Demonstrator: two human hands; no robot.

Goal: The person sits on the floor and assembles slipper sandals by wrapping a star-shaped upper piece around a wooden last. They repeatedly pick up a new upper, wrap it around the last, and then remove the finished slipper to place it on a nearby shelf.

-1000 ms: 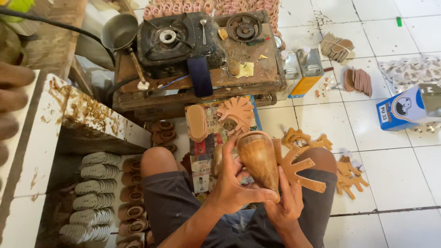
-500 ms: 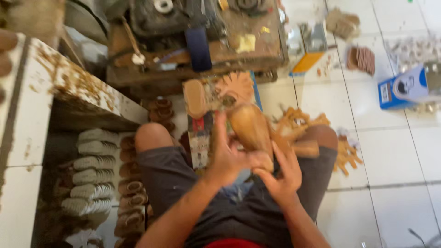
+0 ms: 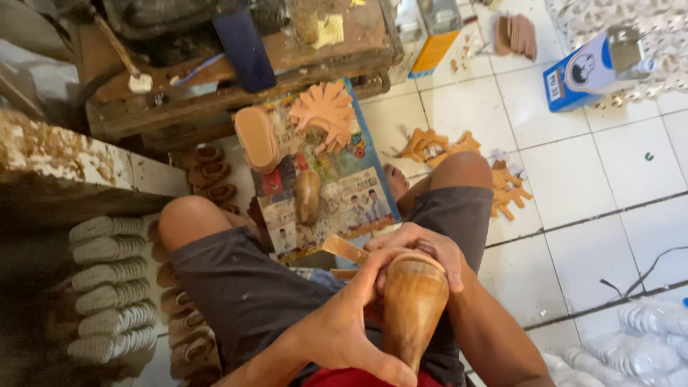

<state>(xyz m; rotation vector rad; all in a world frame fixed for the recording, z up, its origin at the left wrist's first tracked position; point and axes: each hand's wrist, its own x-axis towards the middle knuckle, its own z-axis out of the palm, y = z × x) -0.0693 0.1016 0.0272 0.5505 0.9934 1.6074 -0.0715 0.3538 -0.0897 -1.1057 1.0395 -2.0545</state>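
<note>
My left hand and right hand close around the glossy brown wooden shoe form, probably steadying it over my lap.

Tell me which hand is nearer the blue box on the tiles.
Right. The right hand, over the wooden form's top, lies closer to the blue box; the left hand sits lower, farther away.

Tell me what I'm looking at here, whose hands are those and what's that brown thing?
The camera sits on a person's head and looks down, so you see their own lap and hands. They sit on a tiled floor. Both hands, the left hand and the right hand, grip a smooth brown wooden form shaped a bit like a foot. In front lie a printed sheet with tan cut-out pieces, and at the left a stack of pale soles.
</note>
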